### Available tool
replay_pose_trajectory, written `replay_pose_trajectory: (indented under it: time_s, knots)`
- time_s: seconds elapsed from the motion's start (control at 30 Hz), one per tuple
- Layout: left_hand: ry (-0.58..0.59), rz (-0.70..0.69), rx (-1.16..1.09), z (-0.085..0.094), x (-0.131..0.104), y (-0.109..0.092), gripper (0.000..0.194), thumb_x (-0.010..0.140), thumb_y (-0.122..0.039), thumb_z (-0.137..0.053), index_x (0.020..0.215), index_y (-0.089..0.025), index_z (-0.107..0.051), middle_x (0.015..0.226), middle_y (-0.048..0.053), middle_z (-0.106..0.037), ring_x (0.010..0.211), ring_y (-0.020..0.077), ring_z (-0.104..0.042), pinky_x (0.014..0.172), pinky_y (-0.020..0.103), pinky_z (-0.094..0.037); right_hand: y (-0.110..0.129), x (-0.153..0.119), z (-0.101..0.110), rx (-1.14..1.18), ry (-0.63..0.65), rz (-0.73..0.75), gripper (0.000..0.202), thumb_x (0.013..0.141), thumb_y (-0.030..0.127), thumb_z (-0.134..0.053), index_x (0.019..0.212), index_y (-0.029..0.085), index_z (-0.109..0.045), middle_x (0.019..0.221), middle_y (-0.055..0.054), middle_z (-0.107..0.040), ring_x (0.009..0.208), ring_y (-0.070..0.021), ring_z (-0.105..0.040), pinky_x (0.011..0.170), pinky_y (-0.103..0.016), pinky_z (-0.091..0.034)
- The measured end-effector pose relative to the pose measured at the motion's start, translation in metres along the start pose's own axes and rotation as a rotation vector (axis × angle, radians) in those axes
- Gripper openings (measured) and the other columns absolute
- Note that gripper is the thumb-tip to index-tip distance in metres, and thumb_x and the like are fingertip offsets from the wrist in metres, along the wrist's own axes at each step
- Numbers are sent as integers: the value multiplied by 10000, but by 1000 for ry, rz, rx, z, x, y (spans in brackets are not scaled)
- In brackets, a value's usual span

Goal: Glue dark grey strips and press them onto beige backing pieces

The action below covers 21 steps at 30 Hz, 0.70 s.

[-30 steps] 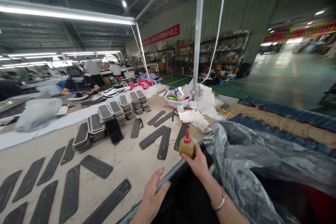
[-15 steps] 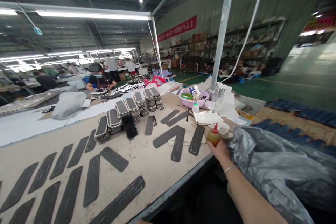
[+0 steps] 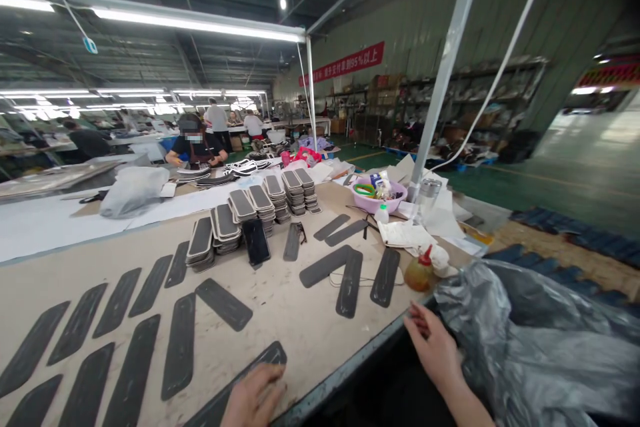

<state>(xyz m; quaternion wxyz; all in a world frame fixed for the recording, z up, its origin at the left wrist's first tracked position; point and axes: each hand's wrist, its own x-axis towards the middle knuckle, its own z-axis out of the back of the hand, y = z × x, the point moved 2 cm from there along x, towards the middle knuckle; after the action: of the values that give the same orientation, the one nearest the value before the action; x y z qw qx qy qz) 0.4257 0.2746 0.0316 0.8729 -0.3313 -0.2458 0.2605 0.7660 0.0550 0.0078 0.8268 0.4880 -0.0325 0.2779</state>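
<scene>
One long table [image 3: 300,320] w/ a pale, scuffed top and a metal edge ran across the view. Grey plastic sheeting [image 3: 540,347], crinkled and glossy, bulged at its right end. Dozens of flat dark strips [image 3: 180,345], matte, w/ rounded ends, lay spread over the top; similar pads stood in stacks [image 3: 250,210] further back. Right hand [image 3: 434,345] was at the table edge, palm down, fingers loosely spread and holding nothing, just beside the sheeting. Left hand [image 3: 255,397] lay low at the near edge, fingers curled onto the end of one dark strip [image 3: 240,380], touching it, not gripping it. Small rounded amber bottle [image 3: 420,273] w/ a red nozzle cap stood upright on the table, near the right hand but apart from it.
</scene>
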Motion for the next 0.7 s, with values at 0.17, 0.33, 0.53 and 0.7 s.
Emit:
replay_pose_trajectory:
  time_s: [0.17,0.33,0.53,0.7]
  knots:
    - [109,45,322,-1,130,10,373,895,-354,-480,1193,-190,-633,1225,98,-646,1170,245,-576,1034,376,-441,34,-57,-34,255,360,189,277,852,335,-608,1102,236,-674,893,-52,-670,729,-203,-646,686,-313,-554]
    - [299,120,423,-53,233,10,457,835,-206,-545,1283,-121,-547,1318,149,-575,1230,240,-527,1062,325,-374,30,-58,-54,200,626,249,317,757,166,-593,1032,283,-699,834,-11,-668,697,-190,-641,654,-271,-529]
    - [416,265,479,-85,280,23,465,607,-249,-733,1048,-126,-652,1194,168,-607,1078,296,-607,896,319,-460,8,-56,-66,118,711,242,330,683,121,-564,953,266,-685,800,10,-651,684,-171,-626,624,-228,-487]
    - [481,394,439,-82,289,31,371,500,-282,-794,809,-125,-664,900,107,-692,882,279,-661,683,275,-474,14,-53,-67,38,763,208,323,711,64,-526,962,208,-670,829,-11,-656,749,-162,-620,710,-229,-463]
